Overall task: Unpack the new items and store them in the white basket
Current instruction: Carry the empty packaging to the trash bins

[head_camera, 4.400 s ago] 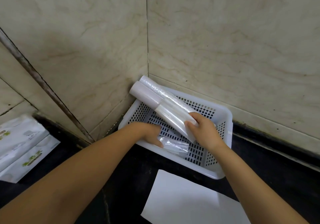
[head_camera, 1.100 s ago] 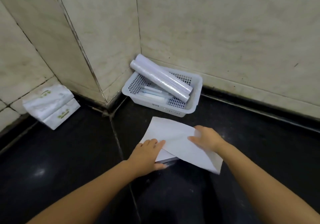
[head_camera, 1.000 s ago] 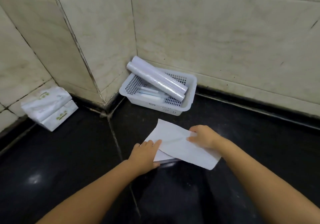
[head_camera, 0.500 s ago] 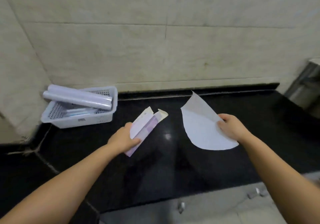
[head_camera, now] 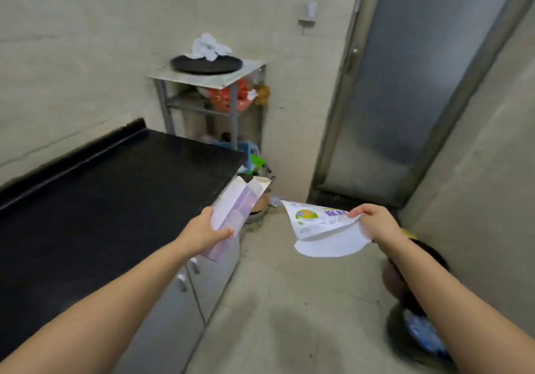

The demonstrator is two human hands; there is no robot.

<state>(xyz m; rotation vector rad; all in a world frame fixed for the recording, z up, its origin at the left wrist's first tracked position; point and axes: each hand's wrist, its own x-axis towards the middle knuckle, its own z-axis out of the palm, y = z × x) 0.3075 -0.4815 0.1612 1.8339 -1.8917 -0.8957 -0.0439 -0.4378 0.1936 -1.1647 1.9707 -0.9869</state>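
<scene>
My left hand (head_camera: 207, 230) grips an opened white and lilac carton (head_camera: 235, 211), its torn top flaps pointing up, just past the right end of the black counter (head_camera: 115, 199). My right hand (head_camera: 373, 221) pinches a flat white plastic wrapper (head_camera: 321, 228) with green and purple print, held out over the floor. Both hands are raised side by side, about a hand's width apart. The white basket and the rolls are out of view.
A metal rack (head_camera: 208, 104) with a black pan and a white cloth on top stands against the far wall. Clutter lies on the floor by its foot. A frosted door (head_camera: 411, 84) is at right. A dark bin (head_camera: 417, 330) sits at lower right under my arm.
My view has swung right, away from the basket corner toward the floor, rack and door. Both hands still hold the carton and the wrapper, now carried beyond the counter's end.
</scene>
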